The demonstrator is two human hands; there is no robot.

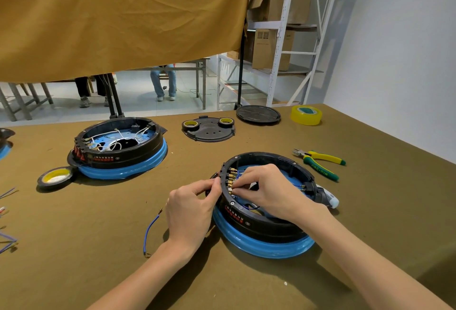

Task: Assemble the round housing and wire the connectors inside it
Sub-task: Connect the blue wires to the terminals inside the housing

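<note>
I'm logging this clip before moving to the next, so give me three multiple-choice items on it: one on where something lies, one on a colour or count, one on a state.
1. Where do the pliers lie?
A. Right of the near housing
B. Inside the far housing
C. On the yellow tape roll

2. How many tape rolls sit on the black cover plate?
A. None
B. Two
C. Four

3. What is the right hand doing?
A. Resting flat on the table
B. Holding the pliers
C. Pinching at the brass terminals inside the near housing

Answers: 1 A, the pliers lie on the table by that housing's right rim. 2 B, one roll at each upper corner of the plate. 3 C, its fingertips meet at the terminal row while the left hand grips the rim outside.
</note>
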